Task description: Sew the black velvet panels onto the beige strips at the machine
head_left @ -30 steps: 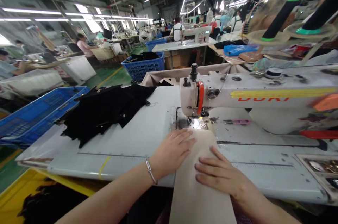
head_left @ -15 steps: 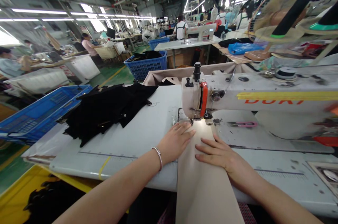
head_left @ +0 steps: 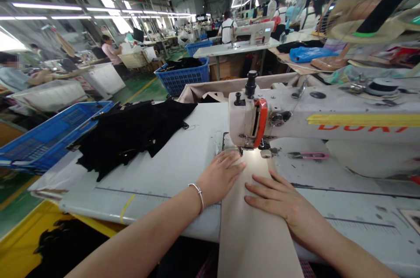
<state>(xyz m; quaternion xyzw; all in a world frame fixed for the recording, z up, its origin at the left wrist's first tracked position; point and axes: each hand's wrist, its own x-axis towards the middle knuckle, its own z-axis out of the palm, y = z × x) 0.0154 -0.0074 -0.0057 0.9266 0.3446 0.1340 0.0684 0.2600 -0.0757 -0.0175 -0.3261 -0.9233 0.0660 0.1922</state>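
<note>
A long beige strip of material (head_left: 256,234) runs from my lap up over the table edge to beneath the needle area of a white sewing machine (head_left: 288,116). My left hand (head_left: 221,175) lies on the strip's left edge, fingers stretched toward the presser foot, whose exact contact is hidden by the fingertips. Flat on the strip's right side rests my right hand (head_left: 278,197), fingers spread. Neither hand grips anything. The machine's lamp lights the strip under the head. Pink-handled thread snips (head_left: 308,155) lie on the machine bed, right of the needle.
Black fabric pieces (head_left: 134,133) are heaped on the table at left. Beyond them stands a blue crate (head_left: 65,133); a yellow bin (head_left: 19,243) with black pieces is below the front left edge. Another blue basket (head_left: 183,79) stands on the floor ahead. People work at machines farther back.
The view has shifted slightly, so the machine appears a little farther right. Both hands stay flat on the beige strip in nearly the same places.
</note>
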